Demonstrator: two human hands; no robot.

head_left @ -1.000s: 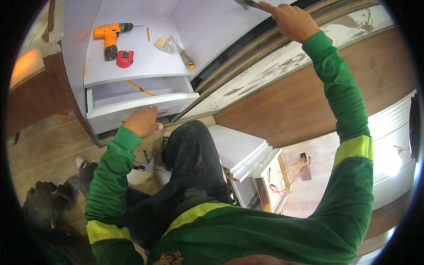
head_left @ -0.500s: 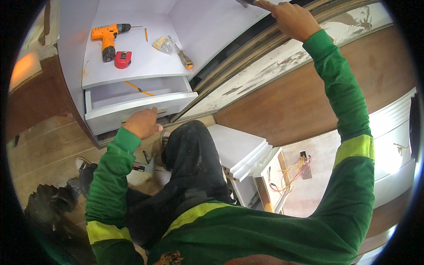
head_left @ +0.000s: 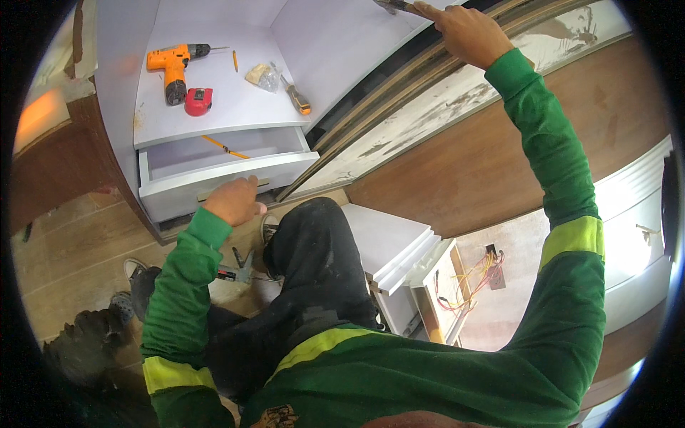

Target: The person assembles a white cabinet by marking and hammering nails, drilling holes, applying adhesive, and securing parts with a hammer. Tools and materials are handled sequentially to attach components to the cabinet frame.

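Note:
My left hand [head_left: 234, 202] is at the front of a partly pulled-out white drawer [head_left: 163, 207], its fingers curled at the bar-shaped drawer handle [head_left: 265, 182]; the fingertips are partly hidden. A yellow pencil-like stick [head_left: 225, 147] lies in this drawer. At the top right, my right hand [head_left: 469, 32] is closed round a hand tool [head_left: 401, 6] with a dark handle and metal end, cut off by the picture edge. On the shelf above the drawer lie an orange cordless drill [head_left: 171, 68], a red tape measure [head_left: 198, 102], a pencil [head_left: 235, 61], a small clear bag [head_left: 265, 77] and a screwdriver [head_left: 297, 98].
A caulking gun [head_left: 239, 269] lies on the wooden floor by my bent knee. White panels [head_left: 389, 242] are stacked to the right, with loose wires [head_left: 485, 269] hanging from a wall box. Brown panelling [head_left: 457, 178] runs behind. A dark bundle [head_left: 85, 342] lies at lower left.
The right hand has shifted slightly left with its tool, so more of the tool shows. The left hand stays at the drawer handle, and the drawer's opening looks the same.

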